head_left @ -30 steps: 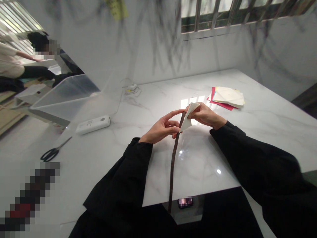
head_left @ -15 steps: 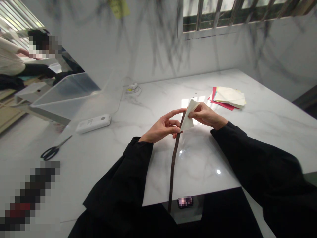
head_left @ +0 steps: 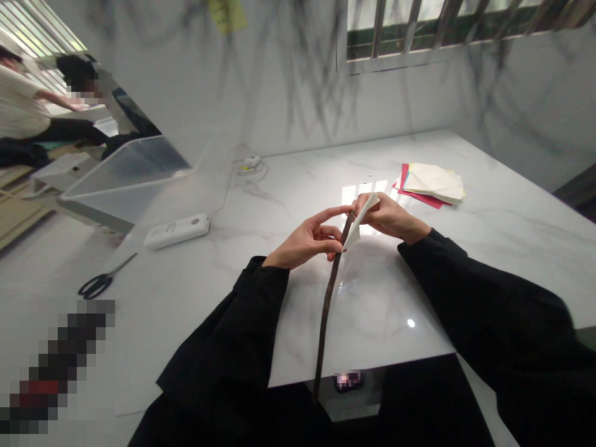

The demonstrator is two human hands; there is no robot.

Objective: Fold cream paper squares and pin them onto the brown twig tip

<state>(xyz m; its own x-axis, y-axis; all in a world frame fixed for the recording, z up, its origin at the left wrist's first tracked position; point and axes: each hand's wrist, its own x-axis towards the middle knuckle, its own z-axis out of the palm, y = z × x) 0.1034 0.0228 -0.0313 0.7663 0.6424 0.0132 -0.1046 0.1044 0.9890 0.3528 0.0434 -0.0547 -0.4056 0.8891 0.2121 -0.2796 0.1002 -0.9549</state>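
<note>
Between my hands stands a long, thin brown stick (head_left: pixel 327 304), its lower end reaching past the table edge toward my lap. My left hand (head_left: pixel 307 239) pinches it near the top, thumb in front and index finger stretched to its tip. A folded cream-white paper (head_left: pixel 359 222) leans against the stick's upper part, its lower corner at my left thumb. My right hand (head_left: pixel 393 216) is closed on the paper's upper right side, with the fingers partly behind it. The paper now shows mostly edge-on.
Coloured paper sheets (head_left: pixel 433 183) lie stacked at the back right of the marble-patterned table (head_left: pixel 400 285). On the left are black-handled scissors (head_left: pixel 95 285), a white oblong device (head_left: pixel 177 231) and a clear plastic bin (head_left: pixel 125 180). Two people sit beyond the bin.
My right hand has turned the paper, so its face has narrowed to a thin strip and its top leans further right. The stick's top has tilted slightly right.
</note>
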